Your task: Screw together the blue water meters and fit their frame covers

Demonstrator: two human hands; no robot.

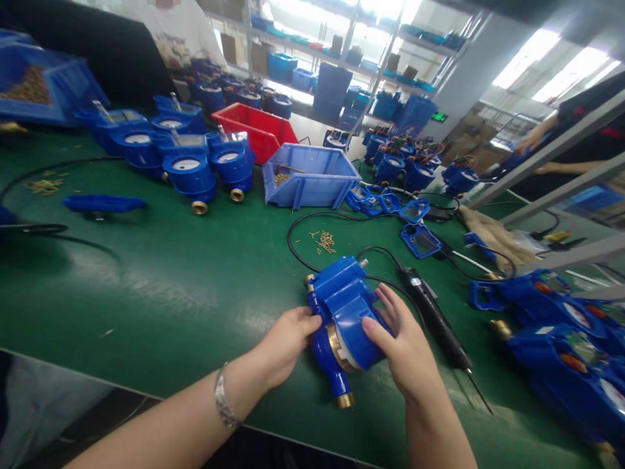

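A blue water meter with brass threaded ends lies on its side between my hands, over the green tabletop. My left hand grips its pipe body, thumb on top and the other fingers hidden beneath. Around the blue plastic housing, my right hand is closed, its thumb pressed on the near face and its fingers on the far side. To the right of the meter rests a black electric screwdriver with a long thin bit. Small brass screws form a loose pile behind the meter.
A light blue bin holding screws and a red bin stand farther back. Several finished-looking meters are grouped at left. More meters crowd the right edge, near loose blue covers and black cables. A co-worker's arm shows at right.
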